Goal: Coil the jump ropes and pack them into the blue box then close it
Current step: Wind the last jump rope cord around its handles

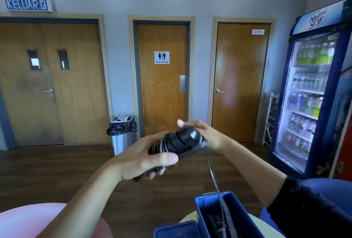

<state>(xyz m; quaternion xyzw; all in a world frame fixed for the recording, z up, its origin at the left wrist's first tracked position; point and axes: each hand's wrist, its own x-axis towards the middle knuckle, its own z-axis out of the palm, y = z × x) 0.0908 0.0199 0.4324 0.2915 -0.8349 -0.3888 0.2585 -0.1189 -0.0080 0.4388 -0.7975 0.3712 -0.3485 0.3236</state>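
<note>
Now | left hand fingers grip jump rope handles above blue box, keeping coil steady | right hand fingers pinch cord to wind it | cord hangs into box

Both bare forearms reach forward and meet in the middle. The left grip wraps round the jump rope handles, thumb laid across the front. The right grip curls over their other end.
</note>
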